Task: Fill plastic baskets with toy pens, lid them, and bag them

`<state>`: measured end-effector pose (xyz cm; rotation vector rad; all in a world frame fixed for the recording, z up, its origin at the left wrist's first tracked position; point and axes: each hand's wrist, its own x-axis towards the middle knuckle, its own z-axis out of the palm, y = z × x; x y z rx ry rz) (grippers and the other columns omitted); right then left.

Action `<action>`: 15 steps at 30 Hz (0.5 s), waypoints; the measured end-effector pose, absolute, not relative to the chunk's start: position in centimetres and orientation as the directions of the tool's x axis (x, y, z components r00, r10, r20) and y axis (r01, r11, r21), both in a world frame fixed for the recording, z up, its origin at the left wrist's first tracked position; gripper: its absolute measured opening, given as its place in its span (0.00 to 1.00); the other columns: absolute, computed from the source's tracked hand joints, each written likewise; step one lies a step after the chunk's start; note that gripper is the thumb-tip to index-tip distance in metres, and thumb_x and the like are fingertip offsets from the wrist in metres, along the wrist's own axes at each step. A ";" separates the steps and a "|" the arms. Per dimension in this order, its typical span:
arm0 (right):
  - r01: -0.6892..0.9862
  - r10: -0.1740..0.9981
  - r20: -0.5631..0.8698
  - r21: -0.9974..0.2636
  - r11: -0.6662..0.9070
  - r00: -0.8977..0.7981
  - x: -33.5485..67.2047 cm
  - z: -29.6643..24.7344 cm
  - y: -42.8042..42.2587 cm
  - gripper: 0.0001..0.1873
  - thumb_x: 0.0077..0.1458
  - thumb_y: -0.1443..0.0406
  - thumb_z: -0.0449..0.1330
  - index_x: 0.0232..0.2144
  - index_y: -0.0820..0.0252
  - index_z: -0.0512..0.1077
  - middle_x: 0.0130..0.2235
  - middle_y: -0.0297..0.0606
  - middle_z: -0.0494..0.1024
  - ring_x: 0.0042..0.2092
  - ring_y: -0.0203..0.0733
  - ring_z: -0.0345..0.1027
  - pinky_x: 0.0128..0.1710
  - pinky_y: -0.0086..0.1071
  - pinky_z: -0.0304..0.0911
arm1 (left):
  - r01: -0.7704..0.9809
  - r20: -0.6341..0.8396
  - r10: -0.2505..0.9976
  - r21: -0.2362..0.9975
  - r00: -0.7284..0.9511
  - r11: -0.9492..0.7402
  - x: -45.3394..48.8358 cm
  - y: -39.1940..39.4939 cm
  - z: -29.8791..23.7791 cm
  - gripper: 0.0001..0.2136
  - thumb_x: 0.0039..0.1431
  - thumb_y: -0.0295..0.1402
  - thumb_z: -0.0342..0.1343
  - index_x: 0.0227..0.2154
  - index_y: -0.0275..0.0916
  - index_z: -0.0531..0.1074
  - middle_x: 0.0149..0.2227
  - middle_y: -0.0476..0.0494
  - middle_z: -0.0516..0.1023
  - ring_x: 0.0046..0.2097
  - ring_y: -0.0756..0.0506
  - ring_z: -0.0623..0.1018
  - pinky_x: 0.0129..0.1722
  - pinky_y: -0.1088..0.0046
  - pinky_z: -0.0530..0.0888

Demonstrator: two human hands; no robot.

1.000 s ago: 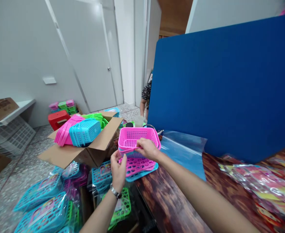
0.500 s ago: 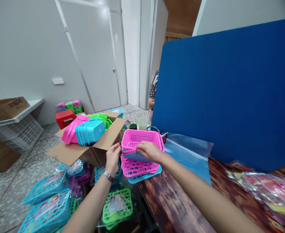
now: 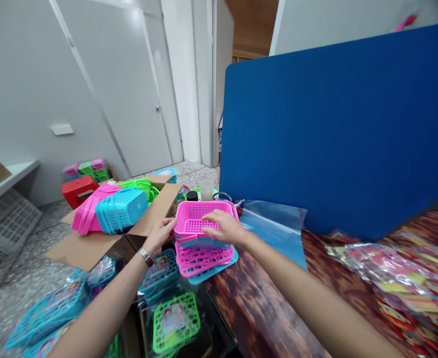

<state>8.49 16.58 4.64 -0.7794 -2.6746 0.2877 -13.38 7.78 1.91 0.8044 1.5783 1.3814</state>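
Observation:
A pink plastic basket [image 3: 196, 219] tops a short stack of nested baskets at the left end of a dark wooden table [image 3: 264, 308]. Under the stack lie flat pink lids [image 3: 204, 258] and a blue lid [image 3: 219, 267]. My left hand [image 3: 162, 232] grips the basket's left side. My right hand [image 3: 224, 226] rests over its near rim, fingers curled on it. A clear plastic bag [image 3: 278, 228] lies just right of the stack.
An open cardboard box [image 3: 129, 233] with pink, blue and green baskets stands left of the table. Bagged blue and green baskets [image 3: 174, 320] cover the floor below. A blue partition [image 3: 334, 129] stands behind. Printed packets [image 3: 401, 283] lie at right. A red stool [image 3: 77, 190] stands by the wall.
My left hand rose from the lids to the basket's left side. My right hand stayed on the near rim. The view swung a little.

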 end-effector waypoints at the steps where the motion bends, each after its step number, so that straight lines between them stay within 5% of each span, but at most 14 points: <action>1: 0.585 0.659 0.316 -0.305 0.752 -0.682 9.5 4.7 17.3 0.17 0.59 0.58 0.53 0.47 0.58 0.69 0.43 0.41 0.74 0.44 0.40 0.67 0.43 0.29 0.59 | -0.055 -0.190 0.889 0.981 -0.417 0.184 -13.4 7.8 2.0 0.27 0.32 0.49 0.66 0.33 0.33 0.75 0.24 0.47 0.76 0.24 0.51 0.72 0.24 0.77 0.66; 5: 0.879 0.920 0.206 -0.287 0.382 -0.333 13.1 4.7 19.8 0.20 0.60 0.54 0.47 0.46 0.57 0.70 0.42 0.43 0.75 0.42 0.42 0.69 0.37 0.29 0.60 | -0.002 -0.156 0.891 0.985 -0.426 0.172 -13.3 8.1 2.2 0.26 0.32 0.49 0.65 0.31 0.31 0.74 0.22 0.47 0.75 0.22 0.51 0.72 0.23 0.77 0.66; 9: 0.893 0.920 0.057 -0.222 0.391 -0.388 13.1 4.5 19.9 0.19 0.56 0.51 0.52 0.33 0.57 0.75 0.35 0.40 0.77 0.38 0.43 0.72 0.34 0.29 0.60 | 0.070 -0.100 0.878 0.986 -0.469 0.150 -13.3 8.6 2.6 0.22 0.32 0.45 0.66 0.26 0.31 0.74 0.19 0.47 0.73 0.21 0.51 0.70 0.21 0.77 0.65; 15: 0.924 0.937 0.055 -0.152 0.350 -0.346 11.2 5.1 18.9 0.17 0.56 0.57 0.51 0.40 0.61 0.72 0.46 0.52 0.72 0.43 0.51 0.71 0.38 0.36 0.63 | 0.229 0.002 0.843 0.963 -0.538 0.145 -13.6 9.1 2.7 0.13 0.36 0.39 0.64 0.22 0.33 0.75 0.18 0.46 0.74 0.21 0.50 0.70 0.21 0.77 0.63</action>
